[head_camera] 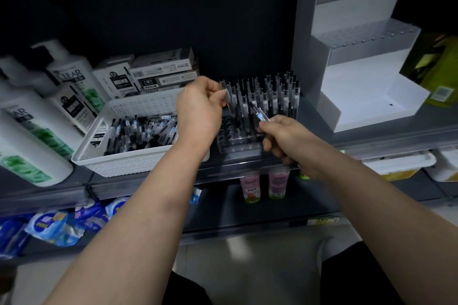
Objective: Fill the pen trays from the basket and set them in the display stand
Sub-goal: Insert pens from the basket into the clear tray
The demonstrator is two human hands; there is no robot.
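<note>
Nearest, the right hand (285,136) curls its fingers round a clear-barrelled gel pen (259,112) with a black tip. It holds the pen slanted, tip pointing up and away, over the front of a clear plastic pen tray (238,141) pierced with rows of round holes. The tray rests on a grey metal shelf (371,141). Open holes show along its front, and upright pens (267,94) of the same kind fill the rows behind. A little farther in, the left hand (198,109) is clenched at the tray's left rear, thumb and fingers pinching what seems to be one standing pen (229,96); blur hides whether it holds more. Just left of the tray, a white perforated plastic basket (119,161) holds a heap of loose pens (141,134). Behind it lie stacked black-and-white cardboard pen boxes (161,67), with white, green-labelled shampoo bottles (69,74) to the left. Farthest right stands a white stepped display stand (359,86), with a second clear tray (366,32) on its upper step.
</note>
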